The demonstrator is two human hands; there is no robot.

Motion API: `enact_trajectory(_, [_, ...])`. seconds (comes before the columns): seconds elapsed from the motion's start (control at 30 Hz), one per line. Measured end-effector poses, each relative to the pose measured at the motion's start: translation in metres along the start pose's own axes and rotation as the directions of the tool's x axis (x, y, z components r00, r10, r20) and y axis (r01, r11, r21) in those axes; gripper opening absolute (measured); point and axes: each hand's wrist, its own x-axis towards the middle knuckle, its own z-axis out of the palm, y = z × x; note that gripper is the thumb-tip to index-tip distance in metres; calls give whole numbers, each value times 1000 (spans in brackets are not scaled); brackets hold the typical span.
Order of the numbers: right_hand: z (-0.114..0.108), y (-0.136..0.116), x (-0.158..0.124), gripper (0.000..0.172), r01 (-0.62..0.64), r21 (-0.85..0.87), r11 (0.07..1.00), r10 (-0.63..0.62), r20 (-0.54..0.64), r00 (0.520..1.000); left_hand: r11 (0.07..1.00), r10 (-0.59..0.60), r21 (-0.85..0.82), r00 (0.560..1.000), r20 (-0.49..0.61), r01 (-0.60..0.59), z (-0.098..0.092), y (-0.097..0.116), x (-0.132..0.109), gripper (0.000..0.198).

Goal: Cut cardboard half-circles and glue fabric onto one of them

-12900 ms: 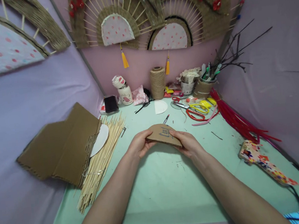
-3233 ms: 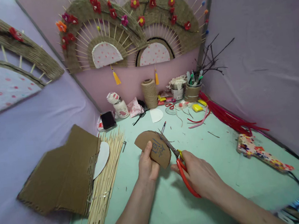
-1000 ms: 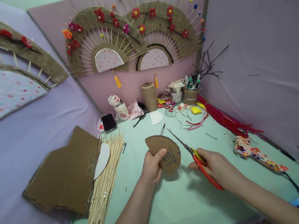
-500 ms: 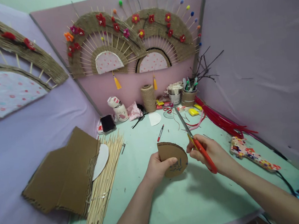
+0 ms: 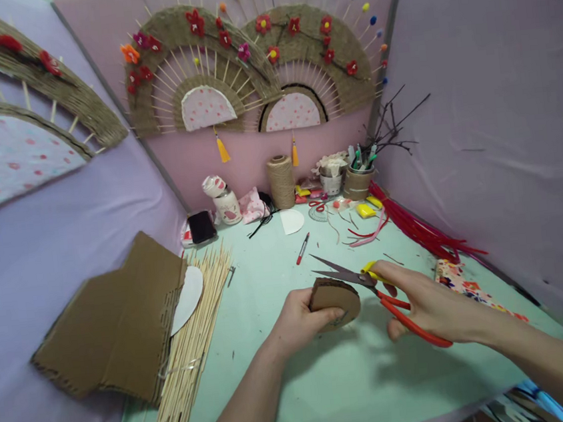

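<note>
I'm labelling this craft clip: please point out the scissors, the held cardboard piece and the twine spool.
scissors (image 5: 353, 276), head view, on the blades near the pivot.
cardboard piece (image 5: 338, 293), head view, on its brown face.
twine spool (image 5: 281, 183), head view, on its wound side.

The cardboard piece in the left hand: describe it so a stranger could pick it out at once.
Over the mint-green table, near its front, two hands meet. The left hand grips a small brown cardboard piece beside the open red-handled scissors in the right hand. Unlike the big angular cardboard sheet at the left, it is small, round-edged and held up.
</note>
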Motion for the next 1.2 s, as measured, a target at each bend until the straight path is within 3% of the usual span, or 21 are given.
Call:
enact_trajectory(0.17, [2, 6, 0, 30, -85, 200, 976, 99, -60, 993, 998, 4, 55, 1000, 9, -4, 0, -2, 0, 30])
enact_trajectory(0.27, [9, -2, 7, 36, -24, 344, 939, 60, -92, 994, 999, -17, 41, 1000, -1, 17, 2, -1, 0, 31])
enact_trajectory(0.37, [19, -13, 17, 35, -3, 436, 900, 72, -141, 987, 973, -45, -233, 980, -194, -2, -3, 1, 6, 35])
enact_trajectory(0.43, [26, -19, 23, 32, -32, 483, 875, 144, -196, 970, 860, -117, -501, 918, -379, -97, -12, 2, 12, 34])
enact_trajectory(0.5, [35, -24, 31, 31, -76, 534, 842, 220, -213, 952, 710, -258, -687, 851, -457, -154, -20, 3, 18, 25])
enact_trajectory(0.6, [50, -30, 43, 33, -131, 638, 759, 267, -123, 956, 590, -385, -793, 810, -442, -152, -27, 2, 24, 18])
enact_trajectory(0.8, [77, -42, 72, 40, -181, 781, 598, 281, 7, 960, 565, -428, -815, 799, -423, -128, -26, 2, 25, 23])
enact_trajectory(1.03, [103, -35, 100, 42, -160, 751, 641, 328, -80, 941, 559, -408, -810, 790, -457, -179, -29, 0, 25, 23])
enact_trajectory(1.2, [92, -33, 103, 43, -146, 744, 652, 306, -81, 949, 582, -346, -798, 840, -417, -156, -29, -1, 24, 23])
